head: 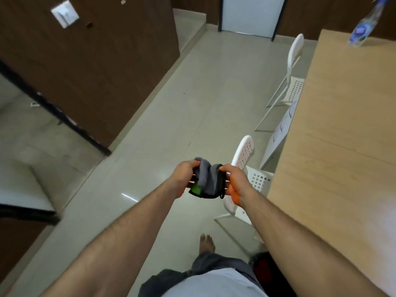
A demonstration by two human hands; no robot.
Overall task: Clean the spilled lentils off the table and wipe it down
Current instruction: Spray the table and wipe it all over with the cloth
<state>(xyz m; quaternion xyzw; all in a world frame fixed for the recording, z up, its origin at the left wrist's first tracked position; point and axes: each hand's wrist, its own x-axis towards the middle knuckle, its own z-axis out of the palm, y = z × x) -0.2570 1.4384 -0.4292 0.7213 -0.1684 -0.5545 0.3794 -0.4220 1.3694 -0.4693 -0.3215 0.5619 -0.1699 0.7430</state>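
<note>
1. Two hands hold one bunched grey cloth (206, 179) out in front of the body, over the floor (171, 103) and just left of the counter (342, 125).
2. Left hand (185, 175) has its grip clamped on the cloth's left end, thumb on top and fingers curled underneath.
3. Right hand (234, 181) has its grip clamped on the right end in the same way, so the cloth is bunched up between them. A green patch shows at the cloth's lower edge; whether it is a label or a second layer cannot be told.
4. No lentils can be made out on the stretch of counter in view, which looks bare apart from a bottle (366, 22) at its far end; any spill may lie outside the picture.
5. Judging from this, the step in hand is readying the cloth before wiping. To do it well, the person should fold it into a flat pad with a clean face outward, not a twisted wad, so it lies broad against the surface.
6. Turning right to face the counter comes next, passing the white chairs (246, 168) tucked along its edge.
7. Loose lentils are best gathered into a pile towards one edge first, as a cloth swept quickly is likely to scatter them onto the floor.
</note>
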